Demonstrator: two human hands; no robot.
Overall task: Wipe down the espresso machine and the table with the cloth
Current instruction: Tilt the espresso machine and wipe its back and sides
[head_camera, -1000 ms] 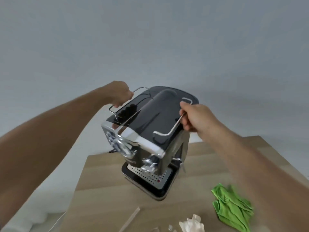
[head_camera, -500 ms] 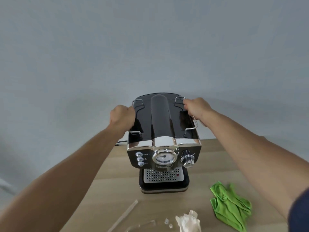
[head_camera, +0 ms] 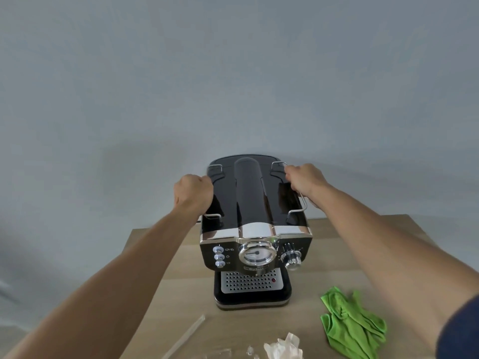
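A black and chrome espresso machine (head_camera: 255, 224) stands upright on the wooden table (head_camera: 181, 275), its dial and buttons facing me. My left hand (head_camera: 193, 194) grips the wire rail on the left edge of its top. My right hand (head_camera: 304, 181) grips the wire rail on the right edge. A crumpled green cloth (head_camera: 350, 323) lies on the table to the right of the machine's base, apart from both hands.
A crumpled white tissue (head_camera: 283, 347) lies at the table's near edge. A clear thin stick (head_camera: 185, 338) lies diagonally left of it. A plain grey wall rises right behind the machine. The table's left edge runs close to my left forearm.
The machine was turned from an angled, tilted pose to face me squarely and now stands level on the table. Both hands stayed on the top rails.
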